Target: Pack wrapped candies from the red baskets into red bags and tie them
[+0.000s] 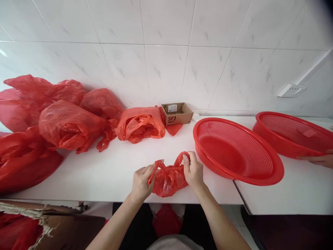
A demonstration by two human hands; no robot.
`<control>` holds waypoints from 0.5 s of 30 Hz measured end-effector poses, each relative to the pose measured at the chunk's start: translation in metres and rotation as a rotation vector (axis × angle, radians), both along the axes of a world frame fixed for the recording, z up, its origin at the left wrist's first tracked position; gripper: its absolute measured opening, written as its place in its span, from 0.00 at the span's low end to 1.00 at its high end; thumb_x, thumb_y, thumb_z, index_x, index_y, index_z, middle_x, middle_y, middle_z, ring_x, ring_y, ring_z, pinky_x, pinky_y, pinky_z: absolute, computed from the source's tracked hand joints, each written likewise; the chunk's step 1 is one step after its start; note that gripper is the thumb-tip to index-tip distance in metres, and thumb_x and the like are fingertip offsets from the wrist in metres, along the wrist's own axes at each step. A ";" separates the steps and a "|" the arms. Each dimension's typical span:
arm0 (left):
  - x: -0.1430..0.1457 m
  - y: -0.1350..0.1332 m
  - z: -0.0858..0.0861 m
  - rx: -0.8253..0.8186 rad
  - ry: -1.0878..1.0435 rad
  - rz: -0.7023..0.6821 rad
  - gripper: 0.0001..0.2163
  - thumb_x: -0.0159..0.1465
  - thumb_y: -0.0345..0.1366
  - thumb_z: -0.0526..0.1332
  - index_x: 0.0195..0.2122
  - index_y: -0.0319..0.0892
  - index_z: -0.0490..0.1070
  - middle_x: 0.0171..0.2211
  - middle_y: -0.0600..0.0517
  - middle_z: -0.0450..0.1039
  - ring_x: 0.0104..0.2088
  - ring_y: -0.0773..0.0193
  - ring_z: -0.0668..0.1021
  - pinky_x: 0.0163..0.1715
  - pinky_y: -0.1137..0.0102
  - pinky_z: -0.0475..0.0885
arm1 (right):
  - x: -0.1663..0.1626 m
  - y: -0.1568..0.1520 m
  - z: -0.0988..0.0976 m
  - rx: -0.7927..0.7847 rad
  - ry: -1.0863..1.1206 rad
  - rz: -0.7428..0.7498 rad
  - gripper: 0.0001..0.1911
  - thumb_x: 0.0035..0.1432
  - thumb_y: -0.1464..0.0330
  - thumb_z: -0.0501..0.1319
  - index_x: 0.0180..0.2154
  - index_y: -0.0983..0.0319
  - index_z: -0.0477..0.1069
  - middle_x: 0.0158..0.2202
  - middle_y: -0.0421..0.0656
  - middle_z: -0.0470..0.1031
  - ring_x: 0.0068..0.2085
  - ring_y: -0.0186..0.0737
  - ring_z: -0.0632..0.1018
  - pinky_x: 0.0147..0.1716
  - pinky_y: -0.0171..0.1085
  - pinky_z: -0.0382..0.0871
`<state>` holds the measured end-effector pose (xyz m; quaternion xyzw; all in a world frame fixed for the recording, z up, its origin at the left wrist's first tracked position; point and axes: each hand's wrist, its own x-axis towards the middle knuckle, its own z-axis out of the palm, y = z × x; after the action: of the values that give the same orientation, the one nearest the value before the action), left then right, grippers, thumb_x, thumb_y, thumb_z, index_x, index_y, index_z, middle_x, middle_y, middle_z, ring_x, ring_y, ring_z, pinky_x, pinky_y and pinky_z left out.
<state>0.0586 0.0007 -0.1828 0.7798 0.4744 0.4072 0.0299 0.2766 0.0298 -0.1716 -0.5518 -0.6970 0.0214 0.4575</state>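
Forearms (118, 222) stretched forward over white surface (104, 177), slanting inward. Left hand (142, 181): fingers curled, thumb pressed down, pinching one handle of red plastic bag (169, 183). Right hand (194, 171): fingers bent, pinching other handle against thumb. Bag between hands, near front edge, left of nearer red colander (221, 156).

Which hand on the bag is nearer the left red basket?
Right. The right hand is just left of the basket; the left hand is farther left, across the bag.
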 end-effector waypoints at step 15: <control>0.002 -0.014 -0.032 -0.382 0.307 0.270 0.18 0.66 0.33 0.52 0.54 0.48 0.73 0.25 0.52 0.77 0.24 0.61 0.76 0.23 0.72 0.58 | 0.012 -0.006 -0.049 -0.315 -0.323 -0.061 0.19 0.69 0.58 0.47 0.38 0.59 0.72 0.21 0.39 0.76 0.21 0.37 0.74 0.22 0.33 0.49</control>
<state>0.0601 -0.0129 -0.2153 0.7422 0.6414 0.1876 0.0497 0.2886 0.0236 -0.2207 -0.6332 -0.7324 0.0274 0.2487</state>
